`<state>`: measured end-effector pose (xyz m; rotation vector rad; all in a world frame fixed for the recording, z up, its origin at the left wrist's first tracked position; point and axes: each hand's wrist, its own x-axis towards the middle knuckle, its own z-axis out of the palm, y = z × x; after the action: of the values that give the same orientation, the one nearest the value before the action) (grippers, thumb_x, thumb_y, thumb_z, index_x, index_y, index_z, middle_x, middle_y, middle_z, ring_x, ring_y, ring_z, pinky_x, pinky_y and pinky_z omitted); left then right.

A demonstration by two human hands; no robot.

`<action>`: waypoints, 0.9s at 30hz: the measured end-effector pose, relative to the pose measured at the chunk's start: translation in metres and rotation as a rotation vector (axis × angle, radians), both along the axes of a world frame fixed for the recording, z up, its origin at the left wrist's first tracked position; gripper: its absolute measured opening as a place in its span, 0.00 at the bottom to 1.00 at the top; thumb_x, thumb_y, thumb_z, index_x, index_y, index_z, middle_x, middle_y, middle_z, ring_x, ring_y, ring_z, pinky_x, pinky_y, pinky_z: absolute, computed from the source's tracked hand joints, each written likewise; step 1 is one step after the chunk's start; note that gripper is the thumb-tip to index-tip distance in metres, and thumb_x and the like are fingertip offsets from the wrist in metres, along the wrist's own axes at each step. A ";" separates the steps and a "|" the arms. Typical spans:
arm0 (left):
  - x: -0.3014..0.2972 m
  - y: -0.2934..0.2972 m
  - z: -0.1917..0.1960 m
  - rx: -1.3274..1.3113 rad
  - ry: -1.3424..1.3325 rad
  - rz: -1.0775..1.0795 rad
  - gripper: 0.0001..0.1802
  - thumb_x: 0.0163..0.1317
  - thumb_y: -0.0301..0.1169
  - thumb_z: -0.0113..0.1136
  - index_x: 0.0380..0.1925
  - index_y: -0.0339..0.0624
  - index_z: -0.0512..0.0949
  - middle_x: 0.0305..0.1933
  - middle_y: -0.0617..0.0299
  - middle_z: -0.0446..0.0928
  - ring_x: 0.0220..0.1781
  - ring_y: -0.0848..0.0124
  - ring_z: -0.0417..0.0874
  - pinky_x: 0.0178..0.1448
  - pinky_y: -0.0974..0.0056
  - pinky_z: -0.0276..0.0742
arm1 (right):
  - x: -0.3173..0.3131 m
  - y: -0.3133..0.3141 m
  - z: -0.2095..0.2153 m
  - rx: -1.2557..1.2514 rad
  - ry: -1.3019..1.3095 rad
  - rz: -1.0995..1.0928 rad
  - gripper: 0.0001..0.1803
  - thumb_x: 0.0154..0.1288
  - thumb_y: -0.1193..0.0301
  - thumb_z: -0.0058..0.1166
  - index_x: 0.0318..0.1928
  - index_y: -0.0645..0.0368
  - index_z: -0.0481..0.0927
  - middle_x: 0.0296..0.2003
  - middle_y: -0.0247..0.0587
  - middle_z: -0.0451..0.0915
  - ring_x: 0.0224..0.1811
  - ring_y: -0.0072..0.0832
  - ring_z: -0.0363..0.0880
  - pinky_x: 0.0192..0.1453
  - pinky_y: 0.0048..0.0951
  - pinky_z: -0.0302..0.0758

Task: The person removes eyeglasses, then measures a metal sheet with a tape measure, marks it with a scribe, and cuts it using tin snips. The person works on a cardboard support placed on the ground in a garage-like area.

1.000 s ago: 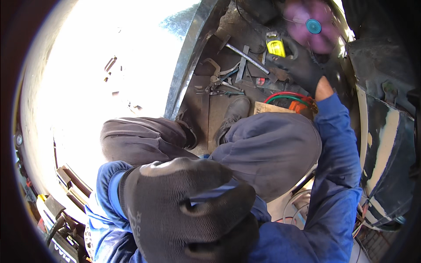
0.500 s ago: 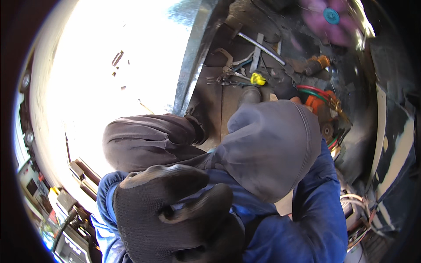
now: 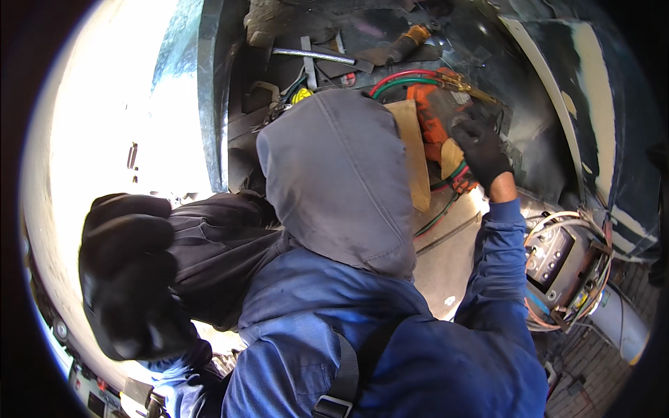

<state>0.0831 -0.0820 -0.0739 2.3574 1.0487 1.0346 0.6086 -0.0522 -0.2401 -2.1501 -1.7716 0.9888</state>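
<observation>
Beside the right knee lies the orange tool, the right hand at its right, fingers curled, their grip unclear. Hoses cross its far end. Near the left leg, the left hand is blurred, fingers bent close together; I cannot tell whether they hold anything.

Right arm extended, a person's black-gloved right hand points forward with fingers curled, bare wrist showing above the blue-sleeved forearm. The left hand, also gloved and blurred, is out to the left, fingers bent.
</observation>
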 end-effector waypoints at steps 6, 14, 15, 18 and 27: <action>-0.024 -0.008 0.002 -0.063 -0.101 0.109 0.22 0.58 0.22 0.50 0.54 0.33 0.78 0.49 0.37 0.82 0.48 0.49 0.86 0.53 0.49 0.84 | -0.047 -0.038 -0.070 -0.313 -0.309 0.031 0.33 0.67 0.44 0.61 0.57 0.61 0.87 0.54 0.61 0.87 0.61 0.54 0.85 0.65 0.47 0.80; -0.051 0.007 0.019 0.004 -0.054 0.271 0.19 0.79 0.27 0.46 0.56 0.28 0.82 0.59 0.42 0.84 0.53 0.55 0.89 0.59 0.53 0.84 | -0.004 -0.037 0.056 -0.052 0.154 -0.056 0.23 0.73 0.58 0.65 0.54 0.66 0.88 0.38 0.44 0.91 0.35 0.27 0.87 0.42 0.35 0.82; -0.052 0.013 0.019 -0.025 -0.074 0.315 0.19 0.80 0.29 0.46 0.56 0.27 0.83 0.59 0.44 0.84 0.54 0.57 0.89 0.59 0.55 0.85 | -0.004 -0.031 0.080 0.020 0.239 -0.080 0.22 0.74 0.59 0.65 0.56 0.67 0.88 0.39 0.41 0.91 0.36 0.23 0.85 0.42 0.33 0.81; -0.053 0.042 0.015 -0.088 -0.189 0.313 0.18 0.80 0.30 0.48 0.54 0.30 0.84 0.60 0.49 0.85 0.56 0.60 0.89 0.60 0.58 0.83 | -0.022 -0.003 0.149 0.088 0.234 -0.146 0.21 0.75 0.64 0.66 0.58 0.70 0.87 0.43 0.37 0.91 0.41 0.19 0.83 0.47 0.29 0.80; -0.075 0.110 -0.017 -0.209 -0.419 0.389 0.23 0.79 0.46 0.57 0.63 0.45 0.85 0.68 0.60 0.83 0.66 0.60 0.86 0.67 0.57 0.82 | -0.159 0.128 0.213 0.461 0.498 0.149 0.20 0.74 0.65 0.68 0.58 0.67 0.88 0.37 0.30 0.87 0.32 0.13 0.77 0.37 0.21 0.74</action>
<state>0.0085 0.0279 -0.0909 1.7053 1.3902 1.3991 0.4498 0.0757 -0.0273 -1.3717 -1.7087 0.9275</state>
